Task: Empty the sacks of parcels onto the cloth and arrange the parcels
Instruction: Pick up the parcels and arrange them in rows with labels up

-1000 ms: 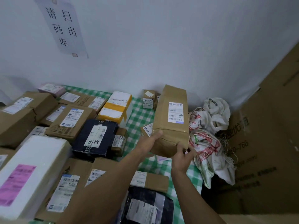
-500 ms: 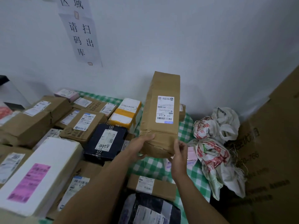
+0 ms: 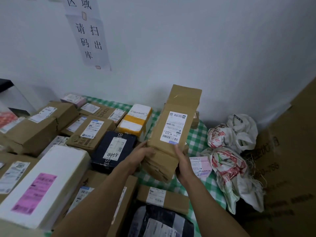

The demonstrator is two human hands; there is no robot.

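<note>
A tall brown paper-wrapped parcel (image 3: 172, 130) with a white label stands nearly upright above the green checked cloth (image 3: 196, 139). My left hand (image 3: 143, 153) grips its lower left side and my right hand (image 3: 182, 165) grips its lower right edge. Many parcels lie on the cloth to the left: a dark blue box (image 3: 114, 149), a white and yellow box (image 3: 136, 121), brown cartons (image 3: 90, 132) and a white box with a pink label (image 3: 44, 187). Crumpled white and red sacks (image 3: 230, 156) lie at the cloth's right edge.
A small pink parcel (image 3: 200, 166) sits just right of my right hand. A flat brown parcel (image 3: 162, 197) and a dark plastic-wrapped parcel (image 3: 160, 223) lie near me. A large cardboard box (image 3: 290, 168) rises on the right. A white wall with a paper sign (image 3: 89, 36) stands behind.
Both hands have tipped the tall brown parcel up from a slanted lie to nearly upright and shifted it slightly right. My view has swung left, showing more of the sign.
</note>
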